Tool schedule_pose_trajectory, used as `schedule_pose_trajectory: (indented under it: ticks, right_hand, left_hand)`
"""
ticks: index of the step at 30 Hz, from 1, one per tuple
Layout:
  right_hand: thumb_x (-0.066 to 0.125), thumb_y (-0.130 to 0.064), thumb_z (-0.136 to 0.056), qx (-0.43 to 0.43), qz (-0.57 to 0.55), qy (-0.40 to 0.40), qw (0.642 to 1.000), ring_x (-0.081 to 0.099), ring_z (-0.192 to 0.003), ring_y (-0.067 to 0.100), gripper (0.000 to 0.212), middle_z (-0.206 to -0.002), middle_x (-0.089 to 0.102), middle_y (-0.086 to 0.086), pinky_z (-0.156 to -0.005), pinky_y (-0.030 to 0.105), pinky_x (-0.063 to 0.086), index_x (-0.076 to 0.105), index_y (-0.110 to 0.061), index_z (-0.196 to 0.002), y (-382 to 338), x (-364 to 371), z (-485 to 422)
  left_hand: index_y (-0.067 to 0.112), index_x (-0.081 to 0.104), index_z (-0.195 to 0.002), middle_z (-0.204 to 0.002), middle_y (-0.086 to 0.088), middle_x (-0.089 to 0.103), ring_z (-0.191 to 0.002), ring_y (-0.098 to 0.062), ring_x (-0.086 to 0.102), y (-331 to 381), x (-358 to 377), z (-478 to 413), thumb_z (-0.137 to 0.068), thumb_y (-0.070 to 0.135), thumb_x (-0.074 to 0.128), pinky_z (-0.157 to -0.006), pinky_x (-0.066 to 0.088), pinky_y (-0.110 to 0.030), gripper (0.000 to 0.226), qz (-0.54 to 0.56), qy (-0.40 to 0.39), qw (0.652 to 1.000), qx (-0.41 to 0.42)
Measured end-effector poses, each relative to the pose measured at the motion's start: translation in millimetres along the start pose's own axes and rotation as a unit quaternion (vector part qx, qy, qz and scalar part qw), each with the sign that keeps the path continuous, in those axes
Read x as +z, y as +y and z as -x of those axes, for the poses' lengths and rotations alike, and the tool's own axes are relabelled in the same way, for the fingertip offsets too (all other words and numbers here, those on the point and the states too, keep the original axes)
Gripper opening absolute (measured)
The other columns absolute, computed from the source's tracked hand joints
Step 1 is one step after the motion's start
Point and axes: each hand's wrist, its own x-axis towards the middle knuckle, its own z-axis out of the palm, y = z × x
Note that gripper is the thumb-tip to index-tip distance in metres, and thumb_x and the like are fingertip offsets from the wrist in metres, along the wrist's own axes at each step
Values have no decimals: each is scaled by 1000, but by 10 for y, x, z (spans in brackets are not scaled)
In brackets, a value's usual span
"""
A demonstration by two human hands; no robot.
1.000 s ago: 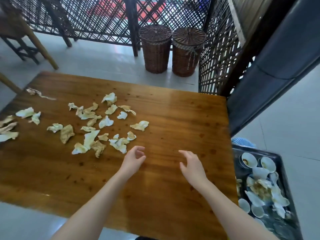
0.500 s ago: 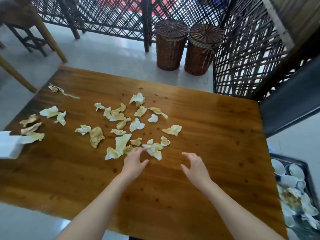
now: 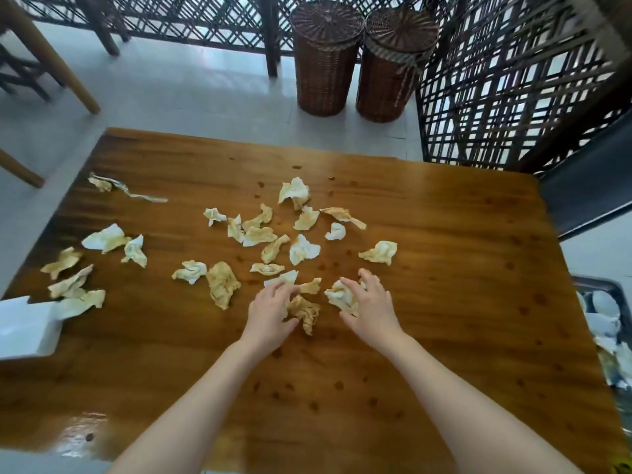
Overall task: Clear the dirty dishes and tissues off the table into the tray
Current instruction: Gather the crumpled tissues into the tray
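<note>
Across the counter (image 3: 444, 302), soiled tissues (image 3: 302, 249) lie scattered as the left hand (image 3: 270, 314) curls around a stained wad (image 3: 306, 313) and the right hand (image 3: 371, 307) clutches a paler wad (image 3: 339, 297), a gathering step that next calls for carrying both to the tray (image 3: 595, 287).

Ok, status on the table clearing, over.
Left hand grips a crumpled brown-stained tissue. Right hand grips a crumpled whitish tissue. Many loose stained tissues litter the brown wooden table. Nothing blocks the dark tray, right.
</note>
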Motion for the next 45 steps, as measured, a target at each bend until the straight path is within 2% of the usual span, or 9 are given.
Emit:
schedule_pose_trajectory:
  ticks: [4, 8, 14, 19, 21, 25, 32, 38, 45]
  right_hand:
    - [56, -52, -88, 18, 13, -27, 999, -1, -147, 27, 65, -159, 3, 2, -113, 59, 11, 25, -44, -144, -65, 50, -134]
    - [48, -57, -90, 6, 48, -62, 997, -8, -146, 31, 62, -160, -5, 3, -111, 63, 8, 19, -47, -144, -61, 102, -206]
    - [46, -37, -98, -30, 68, -48, 996, 0, -146, 32, 38, -158, 12, 9, -111, 61, 16, 38, -35, -135, 31, 193, -205]
    - [53, -19, -95, -59, 78, -20, 995, 21, -141, 32, 32, -150, 30, 15, -110, 47, 30, 49, -25, -126, 164, 208, -201]
    - [58, -20, -92, -59, 80, 5, 995, 27, -138, 31, 33, -148, 33, 15, -108, 43, 34, 52, -25, -124, 189, 193, -215]
    - [59, -31, -91, -33, 97, 23, 994, 17, -143, 33, 43, -153, 24, 13, -111, 53, 25, 49, -32, -133, 223, 176, -241]
    - [57, -8, -92, -49, 78, 35, 995, 39, -125, 28, 38, -137, 45, 12, -94, 32, 47, 56, -20, -128, 226, 196, -125]
    - [55, 7, -87, -32, 24, 34, 999, 43, -111, 20, 45, -125, 49, 5, -74, 24, 52, 57, -16, -125, 259, 190, -30]
    - [53, 10, -88, -9, 0, 41, 999, 44, -110, 16, 46, -123, 50, 1, -76, 24, 54, 56, -17, -125, 294, 188, 76]
  left_hand:
    - [43, 20, -149, -161, 2, 7, -148, -27, 3, -93, 49, -9, -84, 47, 66, -116, 13, -56, 80, -85, -50, 995, 4]
    - [47, 2, -150, -162, 2, -9, -148, -31, -8, -121, 90, -36, -85, 59, 58, -114, 8, -60, 86, -129, -86, 988, 12]
    - [49, -5, -149, -159, -2, -20, -146, -35, -16, -93, 156, -119, -91, 56, 52, -113, 7, -63, 81, -161, -107, 981, 29]
    - [49, 6, -148, -160, -1, -17, -147, -33, -13, -66, 195, -221, -91, 51, 55, -113, 9, -63, 75, -152, -104, 982, 37]
    - [52, -1, -146, -159, 2, -19, -147, -32, -13, -38, 233, -242, -89, 56, 56, -113, 9, -63, 81, -155, -106, 981, 48]
    - [58, -19, -140, -157, 4, -23, -146, -34, -17, -5, 304, -276, -82, 65, 57, -111, 7, -65, 96, -175, -111, 975, 75]
    - [51, 7, -147, -160, -2, -2, -146, -31, 4, 17, 383, -258, -90, 54, 54, -113, 15, -59, 74, -178, -105, 973, 107]
    - [34, 36, -140, -153, -5, 20, -140, -27, 19, 36, 454, -200, -95, 43, 51, -111, 23, -45, 48, -168, -89, 973, 128]
    - [16, 51, -119, -132, -4, 45, -111, -21, 45, 113, 489, -123, -97, 20, 51, -91, 42, -32, 22, -151, -43, 968, 194]
